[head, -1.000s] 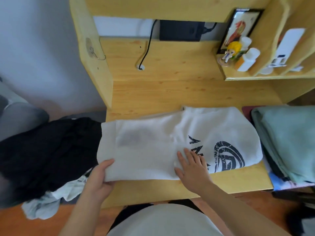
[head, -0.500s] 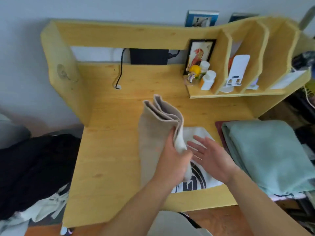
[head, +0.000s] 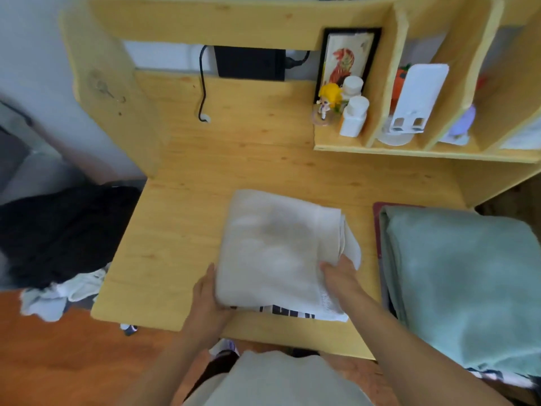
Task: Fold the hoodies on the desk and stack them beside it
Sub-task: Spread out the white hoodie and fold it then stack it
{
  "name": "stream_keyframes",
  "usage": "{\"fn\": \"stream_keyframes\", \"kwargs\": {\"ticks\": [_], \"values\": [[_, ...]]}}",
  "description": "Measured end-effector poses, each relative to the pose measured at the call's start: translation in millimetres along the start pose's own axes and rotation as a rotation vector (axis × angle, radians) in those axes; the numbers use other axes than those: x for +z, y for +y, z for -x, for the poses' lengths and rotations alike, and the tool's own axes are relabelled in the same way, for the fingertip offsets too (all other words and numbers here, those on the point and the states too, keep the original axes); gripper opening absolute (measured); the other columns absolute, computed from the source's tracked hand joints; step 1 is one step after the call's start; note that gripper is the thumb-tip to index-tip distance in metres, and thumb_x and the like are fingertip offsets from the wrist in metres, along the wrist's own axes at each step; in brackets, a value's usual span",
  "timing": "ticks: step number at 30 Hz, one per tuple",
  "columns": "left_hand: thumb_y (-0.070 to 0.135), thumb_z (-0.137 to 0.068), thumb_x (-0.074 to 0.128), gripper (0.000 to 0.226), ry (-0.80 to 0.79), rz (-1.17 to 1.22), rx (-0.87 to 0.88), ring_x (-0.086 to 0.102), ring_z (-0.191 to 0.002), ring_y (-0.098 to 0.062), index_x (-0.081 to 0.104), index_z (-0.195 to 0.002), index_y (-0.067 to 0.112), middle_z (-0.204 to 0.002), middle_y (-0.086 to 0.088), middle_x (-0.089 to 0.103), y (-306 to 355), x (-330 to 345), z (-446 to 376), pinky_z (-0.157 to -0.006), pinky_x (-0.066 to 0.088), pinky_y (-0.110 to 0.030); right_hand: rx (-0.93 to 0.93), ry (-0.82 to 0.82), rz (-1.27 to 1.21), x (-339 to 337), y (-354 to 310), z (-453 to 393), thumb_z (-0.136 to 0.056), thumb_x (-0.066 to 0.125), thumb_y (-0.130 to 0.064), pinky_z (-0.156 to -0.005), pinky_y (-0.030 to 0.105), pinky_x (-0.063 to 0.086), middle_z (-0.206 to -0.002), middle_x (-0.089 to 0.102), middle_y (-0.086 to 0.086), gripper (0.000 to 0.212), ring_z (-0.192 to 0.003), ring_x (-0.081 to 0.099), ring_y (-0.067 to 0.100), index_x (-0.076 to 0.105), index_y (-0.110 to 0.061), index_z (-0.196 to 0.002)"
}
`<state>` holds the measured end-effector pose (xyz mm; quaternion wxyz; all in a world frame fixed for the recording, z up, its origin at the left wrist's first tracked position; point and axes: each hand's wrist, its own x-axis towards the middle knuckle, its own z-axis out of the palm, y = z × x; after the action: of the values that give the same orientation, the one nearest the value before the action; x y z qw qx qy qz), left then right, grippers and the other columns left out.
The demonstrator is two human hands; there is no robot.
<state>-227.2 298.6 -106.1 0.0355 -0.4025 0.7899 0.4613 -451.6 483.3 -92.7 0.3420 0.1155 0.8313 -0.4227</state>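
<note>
Bare desk (head: 234,159) behind hoodie (head: 272,250); shelf unit (head: 409,148) blocks rear right.

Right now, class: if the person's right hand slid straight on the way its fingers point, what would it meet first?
The right hand points away from the body and slightly left, its fingers already at the right edge of the folded white hoodie. It would meet that hoodie first, then bare desk; depth is uncertain.

Folded hoodie (head: 275,253) on desk (head: 175,230), stack (head: 462,282) to its right
</note>
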Motion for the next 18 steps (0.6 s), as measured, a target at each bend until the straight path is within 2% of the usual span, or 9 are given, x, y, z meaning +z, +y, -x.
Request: {"fn": "stream_keyframes", "kwargs": {"ticks": [2, 3, 6, 7, 9, 10, 12, 15, 18], "values": [[0.020, -0.082, 0.081, 0.069, 0.011, 0.221, -0.013, 0.064, -0.108, 0.000, 0.045, -0.137, 0.041, -0.118, 0.024, 0.065, 12.8, 5.8, 1.8, -0.074, 0.055, -0.024, -0.030, 0.031, -0.004, -3.3, -7.0, 5.3, -0.096, 0.051, -0.027, -0.095, 0.051, 0.052, -0.114, 0.065, 0.012, 0.028, -0.102, 0.061, 0.036, 0.056, -0.015, -0.121], [0.015, -0.085, 0.078, 0.063, 0.058, 0.285, -0.018, 0.065, -0.102, 0.004, 0.049, -0.134, 0.042, -0.113, 0.028, 0.066, 18.2, 10.6, 1.4, -0.071, 0.052, -0.021, -0.066, 0.038, -0.010, -4.7, -12.7, 11.3, -0.097, 0.049, -0.030, -0.093, 0.053, 0.052, -0.109, 0.065, 0.011, 0.023, -0.099, 0.061, 0.035, 0.057, -0.017, -0.115], [0.015, -0.088, 0.068, 0.049, 0.213, 0.258, -0.050, 0.065, -0.096, 0.001, 0.055, -0.123, 0.048, -0.105, 0.023, 0.067, 20.6, 23.5, 2.0, -0.070, 0.050, -0.019, -0.165, 0.039, -0.091, -12.1, -23.6, 26.7, -0.100, 0.047, -0.031, -0.090, 0.050, 0.053, -0.101, 0.065, 0.004, 0.015, -0.094, 0.062, 0.028, 0.056, -0.020, -0.103], [0.018, -0.087, 0.063, 0.052, 0.240, 0.206, -0.031, 0.066, -0.093, -0.006, 0.053, -0.128, 0.049, -0.107, 0.019, 0.064, 19.4, 26.5, 3.3, -0.068, 0.052, -0.023, -0.176, 0.066, -0.104, -17.1, -23.5, 29.8, -0.102, 0.046, -0.030, -0.089, 0.048, 0.053, -0.099, 0.065, 0.004, 0.015, -0.093, 0.062, 0.027, 0.055, -0.019, -0.102], [0.018, -0.087, 0.055, 0.073, 0.179, -0.055, -0.009, 0.061, -0.081, -0.017, 0.032, -0.149, 0.049, -0.114, 0.010, 0.046, 15.9, 29.9, 6.2, -0.061, 0.049, -0.032, -0.153, 0.194, -0.042, -30.4, -14.3, 28.4, -0.104, 0.044, -0.028, -0.085, 0.044, 0.050, -0.099, 0.060, 0.007, 0.016, -0.093, 0.058, 0.032, 0.051, -0.014, -0.105], [0.016, -0.089, 0.053, 0.080, 0.142, -0.223, -0.006, 0.056, -0.073, -0.018, 0.019, -0.154, 0.048, -0.113, 0.007, 0.036, 16.5, 31.7, 7.1, -0.058, 0.044, -0.033, -0.102, 0.251, 0.022, -36.0, -3.7, 23.0, -0.103, 0.042, -0.028, -0.082, 0.042, 0.047, -0.101, 0.059, 0.011, 0.019, -0.094, 0.056, 0.034, 0.051, -0.013, -0.111], [0.017, -0.092, 0.052, 0.084, 0.085, -0.442, 0.011, 0.050, -0.063, -0.020, 0.007, -0.158, 0.045, -0.110, 0.003, 0.027, 21.3, 33.9, 7.1, -0.056, 0.040, -0.034, 0.061, 0.256, 0.176, -41.8, 21.1, 12.9, -0.103, 0.042, -0.026, -0.082, 0.041, 0.048, -0.114, 0.061, 0.021, 0.028, -0.102, 0.059, 0.040, 0.052, -0.008, -0.121], [0.023, -0.093, 0.052, 0.081, 0.088, -0.569, 0.027, 0.051, -0.067, -0.024, 0.008, -0.159, 0.042, -0.107, 0.001, 0.029, 25.5, 29.3, 3.0, -0.057, 0.044, -0.037, 0.189, 0.131, 0.269, -40.5, 47.8, 4.6, -0.104, 0.040, -0.025, -0.094, 0.039, 0.049, -0.127, 0.062, 0.021, 0.035, -0.107, 0.061, 0.035, 0.054, -0.004, -0.129], [0.020, -0.088, 0.059, 0.089, 0.109, -0.775, 0.104, 0.057, -0.093, -0.032, 0.010, -0.160, 0.037, -0.125, -0.011, 0.046, 23.3, 21.3, 0.2, -0.066, 0.053, -0.043, 0.133, 0.144, 0.253, -42.3, 45.8, 13.5, -0.102, 0.040, -0.025, -0.080, 0.039, 0.045, -0.119, 0.062, 0.021, 0.031, -0.089, 0.053, 0.031, 0.053, -0.006, -0.122]]}}
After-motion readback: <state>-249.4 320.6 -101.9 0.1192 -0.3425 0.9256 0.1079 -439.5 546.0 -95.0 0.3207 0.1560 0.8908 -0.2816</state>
